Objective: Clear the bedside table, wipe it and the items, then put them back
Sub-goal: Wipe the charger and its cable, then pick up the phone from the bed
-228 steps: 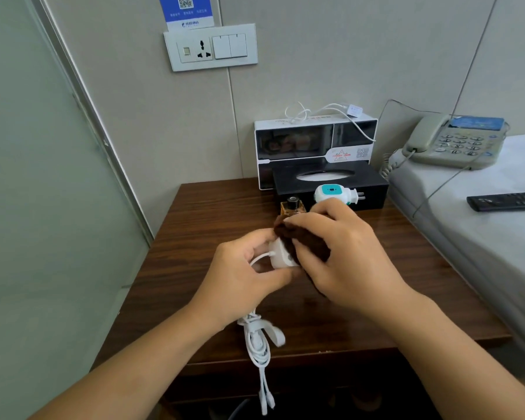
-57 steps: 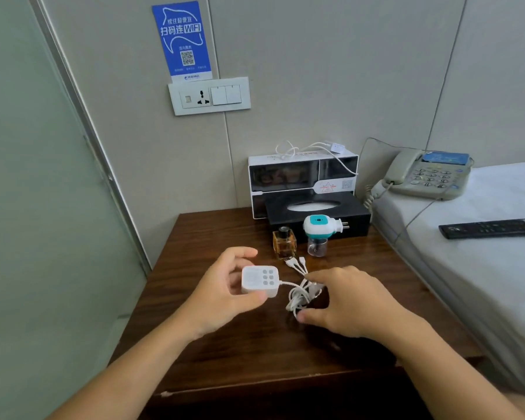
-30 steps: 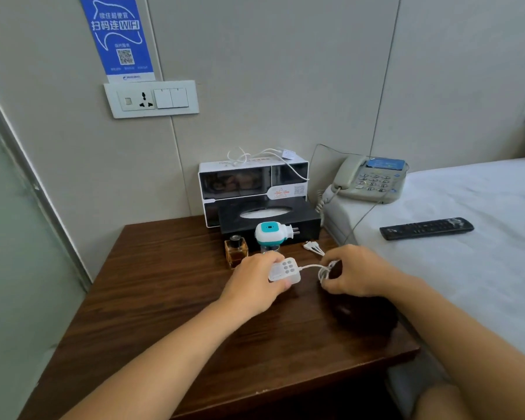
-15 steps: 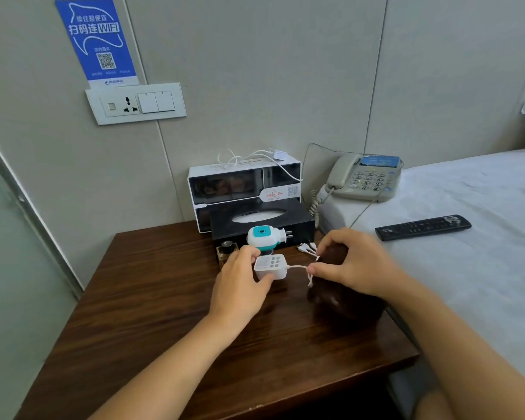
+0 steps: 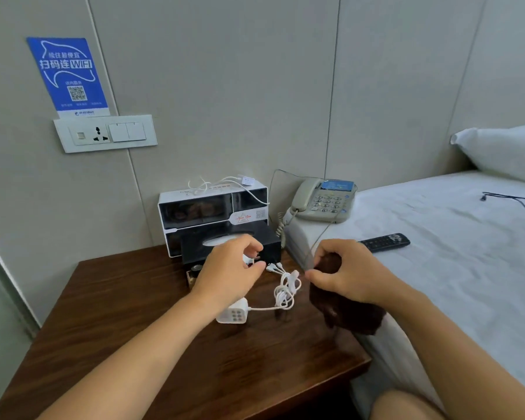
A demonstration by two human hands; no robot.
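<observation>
While your hands work above the bedside table (image 5: 128,301), this is how things lie:
Left hand (image 5: 229,272): your fingers curl round the plug-in diffuser (image 5: 249,259), just before the black tissue box (image 5: 273,242).
Right hand (image 5: 344,272): you clutch the brown cloth (image 5: 346,313), right of that box.
White charger (image 5: 233,312): lies on the table, nearer you than the box, its cable (image 5: 285,291) coiled beside it.

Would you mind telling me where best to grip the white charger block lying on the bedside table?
Probably pinch the white charger block across its two short sides, coming from above and the front: it lies flat, its cable leaves the right end, and the left hand reaches past behind it.
</observation>
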